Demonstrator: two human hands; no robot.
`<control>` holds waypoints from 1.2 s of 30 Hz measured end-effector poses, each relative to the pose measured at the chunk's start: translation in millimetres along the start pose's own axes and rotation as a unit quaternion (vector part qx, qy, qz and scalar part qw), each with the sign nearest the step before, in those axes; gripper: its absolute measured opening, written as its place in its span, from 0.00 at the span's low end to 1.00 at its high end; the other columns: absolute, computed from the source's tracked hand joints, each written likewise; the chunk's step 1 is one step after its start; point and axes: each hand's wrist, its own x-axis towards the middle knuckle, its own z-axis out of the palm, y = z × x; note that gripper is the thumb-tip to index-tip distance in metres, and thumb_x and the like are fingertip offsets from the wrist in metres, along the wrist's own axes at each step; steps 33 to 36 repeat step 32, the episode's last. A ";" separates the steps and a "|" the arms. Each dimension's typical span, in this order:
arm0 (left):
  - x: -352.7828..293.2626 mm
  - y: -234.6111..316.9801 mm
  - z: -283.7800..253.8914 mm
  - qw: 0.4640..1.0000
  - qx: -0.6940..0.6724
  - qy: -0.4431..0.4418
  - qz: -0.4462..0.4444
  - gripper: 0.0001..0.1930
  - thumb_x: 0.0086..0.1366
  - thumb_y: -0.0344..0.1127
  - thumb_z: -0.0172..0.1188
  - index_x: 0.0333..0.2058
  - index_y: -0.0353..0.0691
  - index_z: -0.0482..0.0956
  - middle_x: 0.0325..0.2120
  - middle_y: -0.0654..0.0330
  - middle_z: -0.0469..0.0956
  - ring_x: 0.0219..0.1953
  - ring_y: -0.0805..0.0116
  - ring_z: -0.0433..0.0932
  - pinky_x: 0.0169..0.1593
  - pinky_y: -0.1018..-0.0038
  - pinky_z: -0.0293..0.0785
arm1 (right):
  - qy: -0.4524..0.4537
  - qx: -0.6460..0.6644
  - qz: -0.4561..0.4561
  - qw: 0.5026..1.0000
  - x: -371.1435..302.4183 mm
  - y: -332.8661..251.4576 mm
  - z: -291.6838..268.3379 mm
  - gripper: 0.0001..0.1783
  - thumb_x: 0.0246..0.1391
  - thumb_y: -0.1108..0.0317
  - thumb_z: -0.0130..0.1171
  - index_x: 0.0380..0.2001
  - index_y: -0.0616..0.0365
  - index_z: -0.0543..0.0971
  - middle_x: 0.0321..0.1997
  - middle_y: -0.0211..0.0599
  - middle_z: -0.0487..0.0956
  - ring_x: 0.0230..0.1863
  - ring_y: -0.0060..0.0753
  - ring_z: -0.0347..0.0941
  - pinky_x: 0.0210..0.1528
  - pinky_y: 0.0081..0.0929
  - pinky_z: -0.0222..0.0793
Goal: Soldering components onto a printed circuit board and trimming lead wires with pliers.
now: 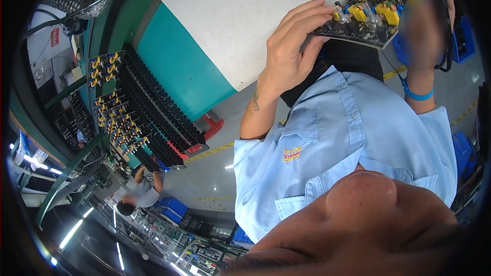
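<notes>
A circuit board (360, 18) is raised over the near edge of the bench, tilted. Yellow and blue parts, black cylinders and clear upright pieces crowd its top. My left hand (296, 43) grips its left end, the thumb below and the fingers along the edge. At the right end my right hand (424, 33) closes on the board, though a blur covers much of it and its fingertips are hidden. A black cable-like piece (446, 20) runs along that hand; whether it is held, I cannot tell. A blue wrist strap (419, 94) circles my right wrist.
A white sheet (220, 10) lies on the green bench mat (189, 71). To the left, black slotted racks (158, 102) hold several similar boards (120, 122). Red handle-like parts (212, 127) stick out beside them. Blue bins (463, 41) stand at right. Another person (146, 191) works farther off.
</notes>
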 end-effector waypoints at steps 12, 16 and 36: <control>26.2 8.2 -25.8 0.892 -0.275 0.046 -0.357 0.15 0.68 0.25 0.58 0.51 0.26 0.72 0.39 0.49 0.81 0.34 0.70 0.80 0.32 0.80 0.81 | -0.108 -0.195 -0.125 0.967 -8.1 3.7 18.1 0.35 0.54 0.76 0.64 0.64 0.61 0.64 0.60 0.54 0.73 0.59 0.54 0.72 0.64 0.55 0.66; 26.2 -16.7 -29.0 0.863 -0.328 0.066 -0.378 0.15 0.67 0.25 0.57 0.51 0.25 0.71 0.38 0.50 0.80 0.32 0.71 0.79 0.30 0.80 0.81 | -0.212 -0.204 -0.085 0.952 -21.8 -4.3 27.3 0.27 0.42 0.82 0.65 0.51 0.66 0.75 0.45 0.48 0.79 0.47 0.49 0.75 0.56 0.43 0.70; 37.8 -38.9 -15.9 0.830 -0.398 0.105 -0.376 0.15 0.66 0.24 0.59 0.49 0.25 0.71 0.37 0.52 0.78 0.31 0.72 0.77 0.26 0.82 0.78 | -0.331 -0.109 -0.058 0.935 -23.9 23.5 18.3 0.25 0.36 0.84 0.63 0.44 0.68 0.80 0.38 0.45 0.82 0.40 0.46 0.77 0.58 0.47 0.73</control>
